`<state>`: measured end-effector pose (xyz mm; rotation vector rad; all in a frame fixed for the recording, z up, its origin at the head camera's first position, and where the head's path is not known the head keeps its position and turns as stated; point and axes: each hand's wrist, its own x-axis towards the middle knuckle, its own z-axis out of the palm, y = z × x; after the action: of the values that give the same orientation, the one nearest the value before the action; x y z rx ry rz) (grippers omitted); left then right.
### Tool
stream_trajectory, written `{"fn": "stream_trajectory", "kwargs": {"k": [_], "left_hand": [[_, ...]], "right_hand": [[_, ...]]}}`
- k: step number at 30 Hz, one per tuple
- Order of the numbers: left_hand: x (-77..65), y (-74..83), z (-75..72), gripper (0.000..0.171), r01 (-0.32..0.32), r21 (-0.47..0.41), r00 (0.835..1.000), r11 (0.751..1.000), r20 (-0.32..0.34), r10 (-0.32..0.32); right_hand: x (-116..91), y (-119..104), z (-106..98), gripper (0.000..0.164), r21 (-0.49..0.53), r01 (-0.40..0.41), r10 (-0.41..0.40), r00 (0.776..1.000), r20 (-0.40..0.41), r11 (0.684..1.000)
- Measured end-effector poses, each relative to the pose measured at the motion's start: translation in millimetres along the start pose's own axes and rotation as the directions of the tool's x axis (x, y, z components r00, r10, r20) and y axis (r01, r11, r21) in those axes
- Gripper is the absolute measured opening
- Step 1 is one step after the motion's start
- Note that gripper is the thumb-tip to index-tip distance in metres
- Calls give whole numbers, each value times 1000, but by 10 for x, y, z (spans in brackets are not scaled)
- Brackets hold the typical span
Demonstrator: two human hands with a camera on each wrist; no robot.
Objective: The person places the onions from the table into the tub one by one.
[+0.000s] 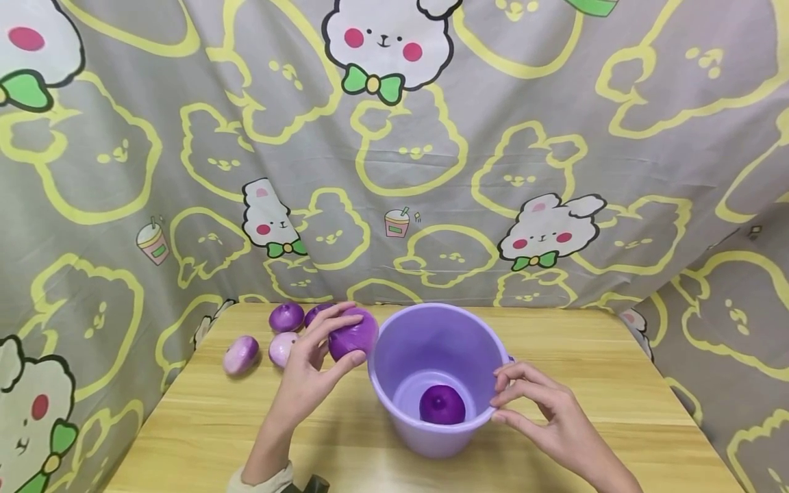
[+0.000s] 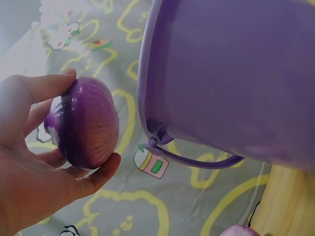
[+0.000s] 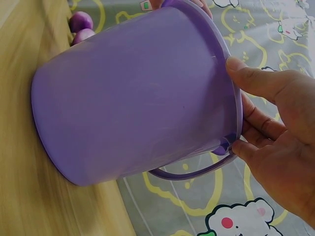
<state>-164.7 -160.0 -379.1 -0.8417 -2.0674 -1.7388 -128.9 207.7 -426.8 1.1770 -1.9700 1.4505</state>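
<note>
My left hand (image 1: 308, 373) grips a purple onion (image 1: 354, 334) just left of the rim of a purple bucket (image 1: 431, 445). In the left wrist view, thumb and fingers curl round the same onion (image 2: 91, 123), apart from the bucket's side (image 2: 226, 88). My right hand (image 1: 548, 411) pinches the bucket's rim on the right. The right wrist view has the thumb of the right hand (image 3: 280, 118) on the rim's outside, near the handle (image 3: 192, 174). A dark purple onion (image 1: 442, 405) lies at the bottom of the bucket, which stands upright.
Several more onions lie at the table's back left, among them a pale one (image 1: 241, 355) and a purple one (image 1: 286, 318); another is partly behind my left hand. A patterned curtain (image 1: 419, 164) hangs behind the wooden table (image 1: 573, 342).
</note>
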Motion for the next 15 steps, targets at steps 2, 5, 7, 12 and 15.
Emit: {"fn": "stream_trajectory", "kwargs": {"k": [2, 5, 7, 12, 15], "left_hand": [[-3, 7, 11, 51, -3, 4, 1000, 1000, -1, 3], [-9, 16, 24, 51, -5, 12, 1000, 1000, -6, 5], [-8, 22, 36, 51, -7, 15, 1000, 1000, -7, 7], [6, 26, 83, 49, -21, -8, 1000, 1000, 7, 21], [18, 27, 115, 48, -30, -37, 999, 999, 18, 31]], "right_hand": [[-1, 0, 3, 49, 0, 0, 0, 1000, 1, 1000], [-2, -2, 7, 49, -4, -3, 3, 1000, 2, 1000], [-2, -3, 9, 48, -2, -5, 5, 1000, 2, 1000], [2, -5, 6, 48, 7, -3, 3, 1000, 5, 1000], [8, -2, -1, 50, 7, 3, -3, 1000, 5, 1000]]}}
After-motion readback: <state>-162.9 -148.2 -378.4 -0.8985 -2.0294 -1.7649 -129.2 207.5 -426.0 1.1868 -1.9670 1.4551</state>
